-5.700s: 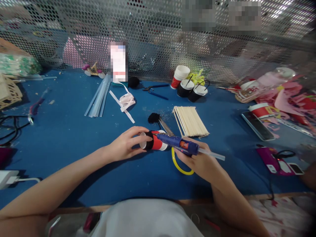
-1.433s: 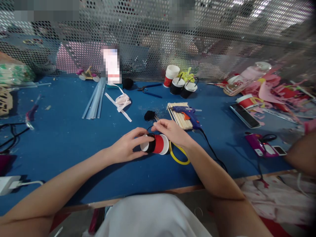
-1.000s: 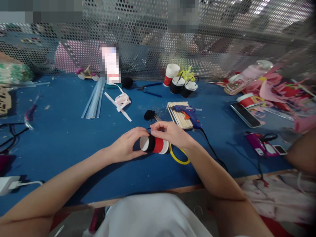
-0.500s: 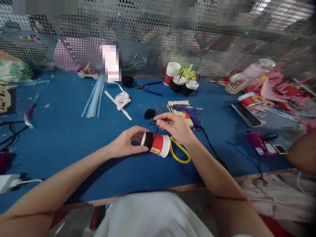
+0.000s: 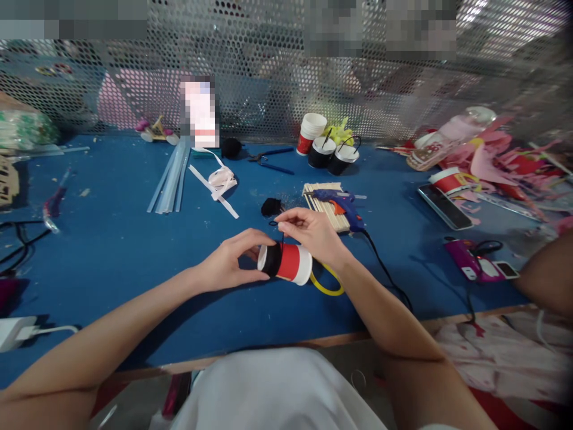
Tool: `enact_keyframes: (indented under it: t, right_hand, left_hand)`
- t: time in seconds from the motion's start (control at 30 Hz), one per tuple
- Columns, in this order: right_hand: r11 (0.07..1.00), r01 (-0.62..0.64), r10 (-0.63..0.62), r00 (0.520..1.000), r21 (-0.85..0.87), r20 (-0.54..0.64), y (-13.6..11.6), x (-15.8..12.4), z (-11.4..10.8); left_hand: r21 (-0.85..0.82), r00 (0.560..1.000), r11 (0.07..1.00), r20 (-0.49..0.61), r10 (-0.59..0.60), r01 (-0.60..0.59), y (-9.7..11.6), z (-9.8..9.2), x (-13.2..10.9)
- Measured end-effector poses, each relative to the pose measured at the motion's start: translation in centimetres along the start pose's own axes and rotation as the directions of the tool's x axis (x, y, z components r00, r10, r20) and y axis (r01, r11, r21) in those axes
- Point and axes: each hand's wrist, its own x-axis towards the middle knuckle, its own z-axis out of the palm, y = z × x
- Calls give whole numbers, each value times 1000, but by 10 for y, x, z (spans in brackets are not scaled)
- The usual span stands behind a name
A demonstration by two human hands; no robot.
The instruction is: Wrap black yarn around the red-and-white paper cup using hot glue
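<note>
A red and white paper cup point(image 5: 290, 263) lies on its side, with a black band wound around its base end. My left hand point(image 5: 239, 257) grips that base end between thumb and fingers. In my right hand point(image 5: 311, 230), a thin black cord point(image 5: 282, 240) is pinched at the fingertips and runs down to the band, its loose end curled. A yellow loop handle point(image 5: 329, 289) shows at the cup's rim end, partly behind my right wrist. Just beyond my right fingertips lies a small black bundle point(image 5: 271, 207).
A blue glue gun point(image 5: 340, 200) rests on a stack of pale sticks point(image 5: 320, 206), its cable trailing right. Pliers point(image 5: 273, 160), several cups point(image 5: 321, 151) and white ribbon point(image 5: 220, 181) lie farther back. A phone point(image 5: 445, 206) and a person's arm point(image 5: 548, 278) are at the right.
The cup has rolled within my left hand, so its yellow patch has mostly turned out of sight. My right hand has shifted slightly left with the cord.
</note>
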Motion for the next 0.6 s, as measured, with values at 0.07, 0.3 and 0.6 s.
enact_keyframes:
  t: [0.07,0.3,0.6]
  right_hand:
    - [1000,3,-3,1000,-7,15,2,0,1]
    - [1000,11,-11,999,-15,37,9,0,3]
    - [986,81,-82,997,-146,0,7,-2,7]
  left_hand:
    - [46,999,998,-1,39,-39,1,0,1]
    - [230,998,971,3,66,-65,1,-2,0]
    - [330,995,939,-3,103,-96,-5,1,-2]
